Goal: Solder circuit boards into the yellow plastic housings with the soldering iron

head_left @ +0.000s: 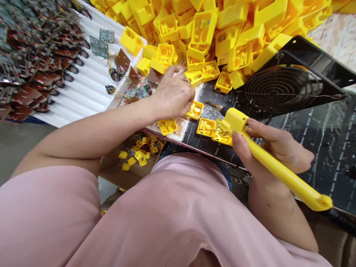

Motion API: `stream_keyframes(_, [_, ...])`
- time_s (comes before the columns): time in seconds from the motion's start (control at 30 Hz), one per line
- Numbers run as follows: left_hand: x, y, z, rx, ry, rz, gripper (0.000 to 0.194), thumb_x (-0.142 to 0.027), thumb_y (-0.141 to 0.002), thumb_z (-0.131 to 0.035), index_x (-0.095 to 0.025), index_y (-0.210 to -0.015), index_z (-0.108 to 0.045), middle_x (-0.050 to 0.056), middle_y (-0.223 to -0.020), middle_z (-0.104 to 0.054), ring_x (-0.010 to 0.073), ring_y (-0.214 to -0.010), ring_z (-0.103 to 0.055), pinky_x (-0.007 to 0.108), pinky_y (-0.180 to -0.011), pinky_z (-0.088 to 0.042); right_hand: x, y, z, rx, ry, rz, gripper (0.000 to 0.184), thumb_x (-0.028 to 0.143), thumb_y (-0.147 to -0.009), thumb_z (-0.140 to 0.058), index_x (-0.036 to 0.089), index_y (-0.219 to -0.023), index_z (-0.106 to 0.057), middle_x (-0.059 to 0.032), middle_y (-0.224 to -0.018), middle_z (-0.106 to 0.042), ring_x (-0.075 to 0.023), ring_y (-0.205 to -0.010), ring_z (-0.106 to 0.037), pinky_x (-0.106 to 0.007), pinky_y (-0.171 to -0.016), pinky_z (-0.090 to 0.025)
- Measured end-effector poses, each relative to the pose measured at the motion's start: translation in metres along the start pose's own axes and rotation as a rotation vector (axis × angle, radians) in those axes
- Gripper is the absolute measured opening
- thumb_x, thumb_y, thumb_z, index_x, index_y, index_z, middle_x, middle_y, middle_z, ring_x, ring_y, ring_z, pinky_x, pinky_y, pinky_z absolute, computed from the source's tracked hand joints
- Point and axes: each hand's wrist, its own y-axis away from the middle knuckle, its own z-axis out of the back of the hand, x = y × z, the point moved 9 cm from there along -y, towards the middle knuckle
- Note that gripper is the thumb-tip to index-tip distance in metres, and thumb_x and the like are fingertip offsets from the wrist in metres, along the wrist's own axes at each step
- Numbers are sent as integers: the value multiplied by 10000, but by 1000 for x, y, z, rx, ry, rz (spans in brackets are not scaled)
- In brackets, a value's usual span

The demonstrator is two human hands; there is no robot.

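My right hand [269,148] is wrapped round a yellow soldering gun [267,159], its metal tip pointing left over the bench mat. Below the tip lie small yellow plastic housings, one of them an open housing [206,127] with parts inside. My left hand [174,92], with a ring on one finger, reaches across the bench to the edge of the housing pile. Its fingers bend downward beside a yellow housing [195,78], and their tips are hidden, so I cannot tell whether they grip anything. Wired circuit boards [141,91] lie just left of that hand.
A big heap of yellow housings [230,16] covers the back. At right stands a black fan [280,87] with a wire guard. Stacked boards with wires [41,63] fill white foam sheet [91,85] at left. Below the bench edge, a cardboard box [114,172] holds yellow pieces.
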Motion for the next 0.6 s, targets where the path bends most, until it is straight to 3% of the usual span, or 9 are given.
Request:
stream_keyframes(0.2, [3,2,0,-40,-37,-38,294,-302,-920,-552,-193,-867,-820,61,-749,-713,335,-1146,-711,634,-1207,-409,2,3,-2,-7,8,16,228,317,-954,-828,225,-1146,-747,11,-882,-841,-141,-618,-756,-229,-577,-603])
stream_keyframes(0.43, [6,-1,-9,3,4,-12,296,-324,-933,-561,-184,-913,-822,83,-853,-736,362,-1215,-695,642,-1215,-404,-7,9,-4,-15,7,-55,278,347,-962,-819,252,-1216,-758,4,-903,-838,-155,-639,-764,-254,-628,-642])
stream_keyframes(0.5, [9,-2,2,28,23,-9,298,-333,-943,-567,-173,-974,-816,104,-979,-763,363,-1220,-698,615,-1179,-460,-13,15,-2,-45,-19,-72,333,333,-933,-852,243,-1241,-763,3,-902,-834,-148,-665,-772,-237,-668,-648])
stream_keyframes(0.6, [20,2,44,-78,86,-23,351,-355,-984,-566,-145,-1154,-790,137,-1264,-763,308,-1232,-706,498,-1114,-542,-27,27,6,-81,-76,-163,397,377,-918,-872,232,-1272,-766,-19,-978,-839,-150,-731,-788,-237,-725,-651])
